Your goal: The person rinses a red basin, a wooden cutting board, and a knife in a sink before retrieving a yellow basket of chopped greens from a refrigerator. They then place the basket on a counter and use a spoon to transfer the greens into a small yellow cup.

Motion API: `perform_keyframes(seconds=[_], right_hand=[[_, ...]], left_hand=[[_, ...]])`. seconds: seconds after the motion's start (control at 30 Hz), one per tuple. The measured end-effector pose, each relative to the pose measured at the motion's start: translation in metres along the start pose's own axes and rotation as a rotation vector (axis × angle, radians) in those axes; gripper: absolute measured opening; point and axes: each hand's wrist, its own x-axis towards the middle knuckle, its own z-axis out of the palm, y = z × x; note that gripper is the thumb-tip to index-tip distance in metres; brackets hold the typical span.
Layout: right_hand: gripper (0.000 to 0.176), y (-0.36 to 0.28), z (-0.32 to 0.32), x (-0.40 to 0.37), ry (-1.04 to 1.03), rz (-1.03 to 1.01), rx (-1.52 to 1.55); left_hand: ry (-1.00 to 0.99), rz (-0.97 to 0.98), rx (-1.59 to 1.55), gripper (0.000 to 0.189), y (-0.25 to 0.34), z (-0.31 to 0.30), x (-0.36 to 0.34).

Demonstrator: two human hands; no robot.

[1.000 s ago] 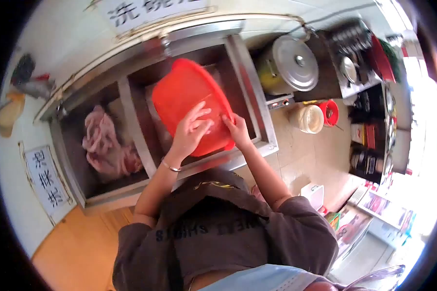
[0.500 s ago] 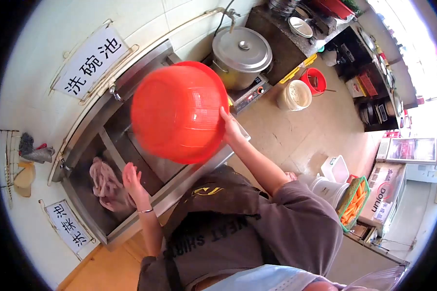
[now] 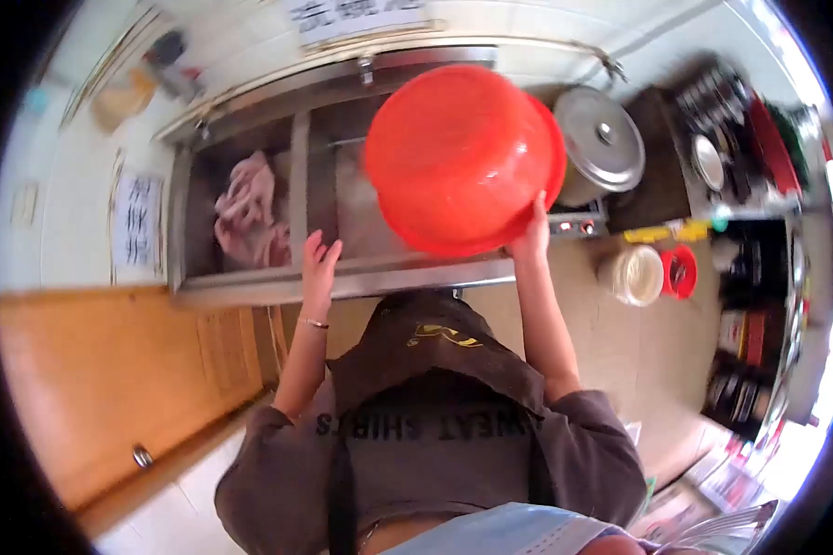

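A large red plastic basin (image 3: 453,162) is tipped on its side over the right sink compartment, its outer bottom turned to the left. My right hand (image 3: 531,231) grips it by the rim at its lower right. My left hand (image 3: 319,264) hovers by the sink's front edge, near the divider, with fingers apart and nothing in them. In the left compartment of the steel sink (image 3: 301,176) lies a heap of pale pink, limp pieces that look like raw meat (image 3: 250,199).
A lidded steel pot (image 3: 599,139) stands right of the sink, by a cooker control panel (image 3: 574,228). On the floor are a white bucket (image 3: 634,275) and a red bucket (image 3: 679,271). An orange wooden door (image 3: 130,370) is at the left. Taps (image 3: 366,69) line the wall.
My view has turned, so the sink now runs nearly level across it. The basin stays in my right hand over the right compartment. My left hand remains open beside the sink.
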Motion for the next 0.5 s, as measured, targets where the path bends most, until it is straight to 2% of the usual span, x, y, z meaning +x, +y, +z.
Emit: perform_keyframes(seconds=[0.13, 0.23, 0.27, 0.33, 0.37, 0.43, 0.5], right_hand=[[0.058, 0.006, 0.012, -0.007, -0.07, 0.055, -0.011], [0.058, 0.019, -0.011, 0.001, 0.087, 0.094, -0.069], [0.058, 0.022, -0.012, -0.004, 0.018, 0.108, -0.046], [0.058, 0.031, 0.015, -0.013, 0.048, 0.077, -0.142], [0.058, 0.037, 0.027, -0.017, 0.084, 0.039, -0.214], [0.061, 0.043, 0.027, -0.014, 0.018, 0.044, -0.262], [0.063, 0.047, 0.03, -0.016, -0.016, 0.035, -0.176]], left_hand=[[0.085, -0.017, -0.066, 0.067, -0.012, -0.022, -0.003], [0.077, 0.001, -0.072, 0.068, -0.008, -0.041, 0.003], [0.079, -0.006, -0.075, 0.068, -0.014, -0.05, 0.007], [0.113, -0.043, -0.053, 0.067, -0.008, -0.064, -0.006], [0.12, -0.059, -0.064, 0.067, -0.017, -0.073, -0.007], [0.149, -0.022, -0.075, 0.064, -0.043, -0.093, 0.002], [0.148, 0.005, -0.179, 0.063, -0.071, -0.109, 0.009]])
